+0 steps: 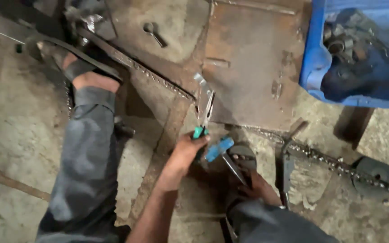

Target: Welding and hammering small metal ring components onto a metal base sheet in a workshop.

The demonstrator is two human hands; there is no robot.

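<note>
My left hand (186,152) is closed around a pair of pliers (207,118) with teal and blue handles. The pliers' jaws point up toward a small bent metal strip (200,81) at the left edge of a rusty steel plate (248,67). I cannot tell whether the jaws grip the strip. My right hand is out of sight. My sandalled right foot (245,163) rests just right of the hand, and my left foot (88,74) presses on a long metal bar (149,72) at the upper left.
A roller chain (338,165) runs along the concrete floor from the plate to the right edge. A blue plastic crate (311,58) of metal parts stands at the top right. A spanner (155,33) lies on the floor at the top.
</note>
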